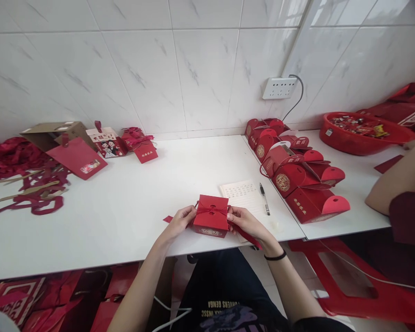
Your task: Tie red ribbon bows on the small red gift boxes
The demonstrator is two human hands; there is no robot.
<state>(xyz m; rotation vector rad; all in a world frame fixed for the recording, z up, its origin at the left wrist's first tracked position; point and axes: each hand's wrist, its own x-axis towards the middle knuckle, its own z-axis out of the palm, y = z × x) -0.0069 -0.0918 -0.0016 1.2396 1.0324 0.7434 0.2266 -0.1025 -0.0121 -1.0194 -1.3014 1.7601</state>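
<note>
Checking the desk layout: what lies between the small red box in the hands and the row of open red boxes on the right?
In the head view, a notepad and black pen lie between them.

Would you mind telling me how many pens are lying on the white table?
1. The pen lies on the white table along the right edge of the notepad, just beyond the right hand. Others may be hidden under the red boxes.
</note>
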